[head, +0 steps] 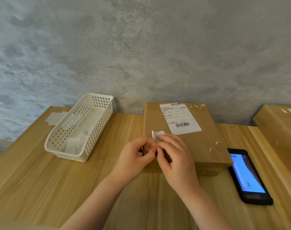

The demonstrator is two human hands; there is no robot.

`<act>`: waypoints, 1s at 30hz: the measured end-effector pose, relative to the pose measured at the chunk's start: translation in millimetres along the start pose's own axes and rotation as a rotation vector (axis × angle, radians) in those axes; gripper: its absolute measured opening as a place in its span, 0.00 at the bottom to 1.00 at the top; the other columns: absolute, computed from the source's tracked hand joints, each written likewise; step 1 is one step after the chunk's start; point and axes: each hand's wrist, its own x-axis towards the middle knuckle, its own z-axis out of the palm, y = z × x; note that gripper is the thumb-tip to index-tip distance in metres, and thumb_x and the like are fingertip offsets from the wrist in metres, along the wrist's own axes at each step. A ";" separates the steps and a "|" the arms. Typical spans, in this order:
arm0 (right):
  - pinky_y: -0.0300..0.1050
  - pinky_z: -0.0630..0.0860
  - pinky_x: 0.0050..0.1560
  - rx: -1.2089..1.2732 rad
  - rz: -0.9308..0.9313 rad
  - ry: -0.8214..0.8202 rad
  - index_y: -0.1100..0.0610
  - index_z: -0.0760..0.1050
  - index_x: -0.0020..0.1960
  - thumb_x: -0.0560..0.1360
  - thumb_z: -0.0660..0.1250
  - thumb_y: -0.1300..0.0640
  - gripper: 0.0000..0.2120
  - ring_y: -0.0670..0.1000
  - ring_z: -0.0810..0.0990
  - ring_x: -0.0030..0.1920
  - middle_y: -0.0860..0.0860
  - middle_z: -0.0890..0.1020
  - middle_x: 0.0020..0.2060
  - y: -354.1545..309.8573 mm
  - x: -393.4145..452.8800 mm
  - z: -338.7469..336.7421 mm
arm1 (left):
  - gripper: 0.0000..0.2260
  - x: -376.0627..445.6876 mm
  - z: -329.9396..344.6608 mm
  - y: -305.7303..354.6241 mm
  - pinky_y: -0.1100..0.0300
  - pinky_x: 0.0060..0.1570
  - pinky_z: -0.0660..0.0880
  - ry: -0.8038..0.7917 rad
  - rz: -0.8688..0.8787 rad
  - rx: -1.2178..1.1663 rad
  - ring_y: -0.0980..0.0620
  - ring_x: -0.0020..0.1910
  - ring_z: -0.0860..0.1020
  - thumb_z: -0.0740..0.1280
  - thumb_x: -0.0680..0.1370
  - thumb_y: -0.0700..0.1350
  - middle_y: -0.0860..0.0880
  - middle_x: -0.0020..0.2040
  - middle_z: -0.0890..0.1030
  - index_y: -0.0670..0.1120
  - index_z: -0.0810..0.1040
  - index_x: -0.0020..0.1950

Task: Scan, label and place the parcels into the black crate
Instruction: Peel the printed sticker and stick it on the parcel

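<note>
Pale wooden worktop (33,180) with smooth, faintly satin grain, matt brown cardboard parcel (206,143) bearing a white paper shipping label (179,118), white perforated plastic basket (78,128) with slight sheen, black phone (250,176) with glossy lit screen, small curled white paper sticker (156,135), mottled grey matt wall (141,47).

We face a mottled grey plaster-look wall (141,47) that rises behind a light wooden table (33,180) with visible plank grain. Soft, even light falls across both.
</note>
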 end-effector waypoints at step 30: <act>0.38 0.69 0.66 -0.011 0.000 0.008 0.61 0.83 0.52 0.79 0.62 0.59 0.12 0.50 0.77 0.63 0.50 0.83 0.55 2.3 0.3 0.4 | 0.08 0.6 -0.3 4.2 0.68 0.41 0.69 0.002 0.096 0.138 0.53 0.39 0.75 0.69 0.75 0.36 0.53 0.37 0.78 0.49 0.79 0.43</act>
